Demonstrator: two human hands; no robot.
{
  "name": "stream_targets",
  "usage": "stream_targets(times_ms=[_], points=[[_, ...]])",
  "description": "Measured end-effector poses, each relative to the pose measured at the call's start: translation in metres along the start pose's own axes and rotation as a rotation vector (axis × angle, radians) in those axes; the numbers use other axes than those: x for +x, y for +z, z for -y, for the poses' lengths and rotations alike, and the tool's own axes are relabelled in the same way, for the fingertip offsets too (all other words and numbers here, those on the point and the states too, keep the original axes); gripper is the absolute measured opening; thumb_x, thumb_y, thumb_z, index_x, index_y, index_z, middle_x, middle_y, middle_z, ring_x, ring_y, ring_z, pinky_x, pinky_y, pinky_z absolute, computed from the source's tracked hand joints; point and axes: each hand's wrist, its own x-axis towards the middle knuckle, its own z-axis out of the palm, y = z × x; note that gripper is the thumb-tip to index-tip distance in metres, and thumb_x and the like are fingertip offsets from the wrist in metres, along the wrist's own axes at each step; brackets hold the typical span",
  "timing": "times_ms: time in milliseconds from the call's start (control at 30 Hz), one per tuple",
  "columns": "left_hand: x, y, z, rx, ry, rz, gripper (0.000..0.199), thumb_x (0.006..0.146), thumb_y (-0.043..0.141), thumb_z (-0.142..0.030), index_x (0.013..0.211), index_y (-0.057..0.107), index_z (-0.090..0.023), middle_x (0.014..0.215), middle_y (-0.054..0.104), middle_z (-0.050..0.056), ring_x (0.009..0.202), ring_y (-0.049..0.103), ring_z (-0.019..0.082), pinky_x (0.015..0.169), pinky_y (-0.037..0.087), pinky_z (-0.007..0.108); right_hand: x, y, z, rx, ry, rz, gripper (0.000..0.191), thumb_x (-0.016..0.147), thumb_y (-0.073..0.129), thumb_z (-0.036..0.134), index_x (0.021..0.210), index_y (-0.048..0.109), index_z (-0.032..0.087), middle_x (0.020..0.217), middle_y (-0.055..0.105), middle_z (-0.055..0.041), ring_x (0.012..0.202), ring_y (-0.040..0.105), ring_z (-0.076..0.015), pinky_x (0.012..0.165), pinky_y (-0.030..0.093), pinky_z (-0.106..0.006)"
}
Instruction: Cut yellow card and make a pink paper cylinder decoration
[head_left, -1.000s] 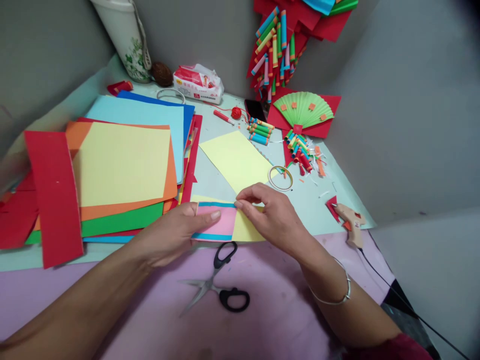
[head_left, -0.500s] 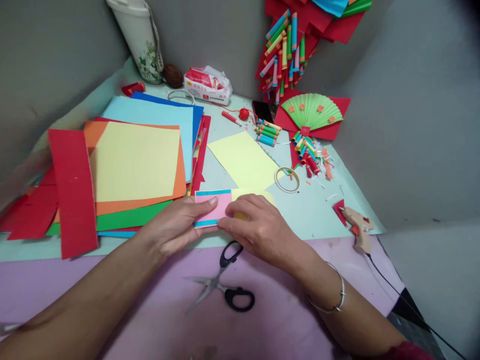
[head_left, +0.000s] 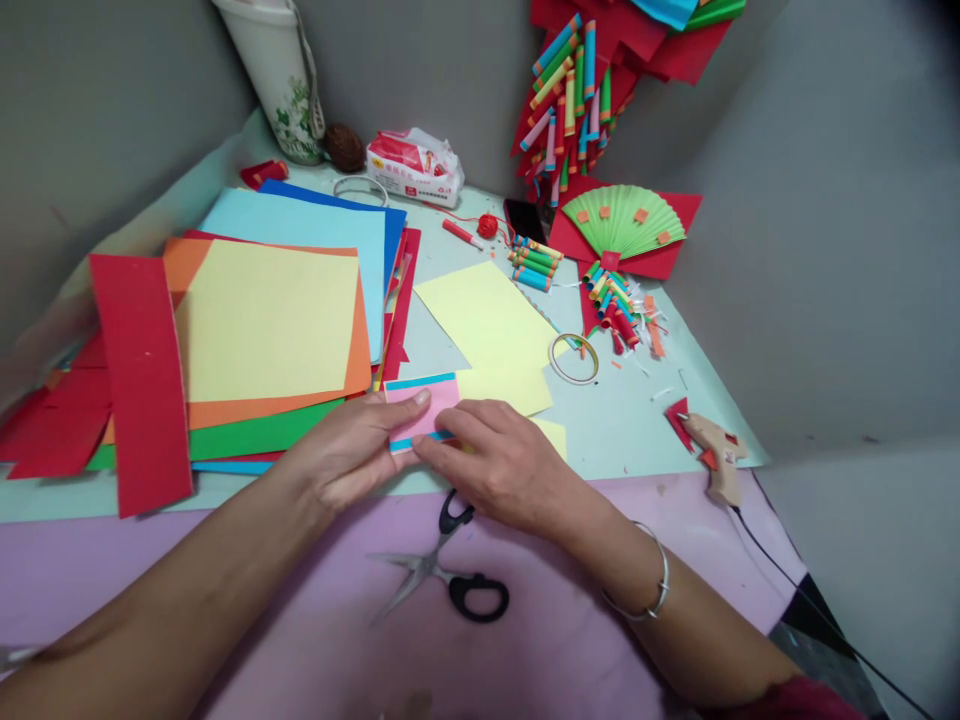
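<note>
A small pink paper (head_left: 437, 396) with a blue strip along its upper edge and another along its lower edge lies in my left hand (head_left: 360, 445). My left thumb presses on its face, with the fingers underneath. The bent fingers of my right hand (head_left: 499, 460) touch its right part and the lower blue strip, covering that corner. Below the hands, black-handled scissors (head_left: 429, 565) lie spread on the purple surface. Yellow paper (head_left: 502, 388) pieces lie just beyond my right hand.
A stack of coloured sheets (head_left: 274, 330) is on the left. A tape roll (head_left: 574, 358), small paper rolls (head_left: 534, 265) and a green paper fan (head_left: 622, 222) lie farther back. A glue gun (head_left: 716, 455) with a cable rests on the right. A white cup (head_left: 281, 90) stands at the back.
My right hand has slid left across the pink paper, its fingertips now farther along the lower blue strip. The paper has shifted slightly left and up in my left hand.
</note>
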Motion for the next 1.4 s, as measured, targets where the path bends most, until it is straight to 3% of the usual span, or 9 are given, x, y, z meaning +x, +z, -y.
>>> stream_targets(times_ms=[233,467,700,867,1000,1133,1267,1400], points=[[0.004,-0.004,0.001,-0.018,0.022,0.009,0.008,0.084,0.061,-0.004,0.08,0.062,-0.011,0.07,0.065,0.003,0.069,0.066,0.016,0.067,0.061,0.035,0.0,0.006,0.002,0.036,0.057,0.018,0.024,0.101,0.04,0.022,0.109,0.061,0.016,0.1,0.06,-0.0105,0.096,0.052,-0.0219,0.082,0.042,-0.036],[0.004,-0.005,-0.003,-0.03,0.007,0.012,0.009,0.086,0.059,-0.005,0.081,0.066,-0.009,0.081,0.07,0.009,0.075,0.068,0.02,0.074,0.063,0.044,-0.006,0.007,-0.006,0.111,0.077,-0.099,0.033,0.1,0.045,0.04,0.11,0.063,0.014,0.107,0.062,-0.0129,0.099,0.055,-0.0232,0.087,0.044,-0.037],[0.004,-0.007,-0.005,-0.025,0.028,-0.053,0.009,0.082,0.066,-0.005,0.075,0.067,-0.01,0.083,0.068,0.005,0.082,0.067,0.017,0.082,0.063,0.044,-0.011,0.007,-0.01,0.067,0.181,-0.169,0.038,0.096,0.048,0.049,0.105,0.068,0.018,0.087,0.062,-0.0078,0.078,0.05,-0.0206,0.073,0.04,-0.034],[0.004,-0.005,-0.005,-0.009,0.045,-0.08,0.011,0.082,0.065,-0.003,0.073,0.069,-0.01,0.079,0.068,0.003,0.081,0.067,0.015,0.085,0.062,0.041,-0.012,0.009,-0.01,0.041,0.213,-0.151,0.04,0.098,0.045,0.047,0.105,0.069,0.017,0.073,0.057,-0.0045,0.069,0.045,-0.0195,0.067,0.036,-0.033],[0.002,-0.003,-0.005,-0.004,0.057,-0.076,0.009,0.082,0.065,-0.003,0.076,0.069,-0.009,0.084,0.071,0.006,0.086,0.07,0.02,0.085,0.062,0.044,-0.015,0.01,-0.01,0.051,0.22,-0.13,0.04,0.099,0.045,0.047,0.108,0.069,0.016,0.071,0.056,-0.0038,0.068,0.045,-0.0197,0.066,0.035,-0.033],[0.002,-0.003,-0.005,-0.004,0.035,-0.024,0.008,0.084,0.064,-0.006,0.082,0.07,-0.01,0.092,0.074,0.011,0.093,0.07,0.025,0.086,0.061,0.049,-0.019,0.01,-0.011,0.063,0.224,-0.134,0.037,0.099,0.046,0.043,0.111,0.068,0.016,0.072,0.058,-0.0042,0.069,0.045,-0.0196,0.067,0.037,-0.033],[0.002,-0.006,-0.004,-0.026,0.026,0.05,0.006,0.083,0.066,-0.009,0.078,0.068,-0.012,0.084,0.073,0.008,0.095,0.07,0.027,0.089,0.057,0.057,-0.02,0.007,-0.01,0.042,0.22,-0.116,0.035,0.099,0.046,0.039,0.111,0.067,0.014,0.073,0.06,-0.0051,0.069,0.046,-0.0198,0.067,0.037,-0.033],[0.002,-0.009,-0.002,-0.013,0.025,0.1,0.003,0.082,0.069,-0.012,0.084,0.07,-0.012,0.088,0.074,0.008,0.096,0.07,0.027,0.092,0.056,0.055,-0.02,0.003,-0.009,0.019,0.203,-0.1,0.032,0.098,0.048,0.037,0.113,0.066,0.014,0.074,0.06,-0.0049,0.069,0.046,-0.0201,0.065,0.037,-0.034]])
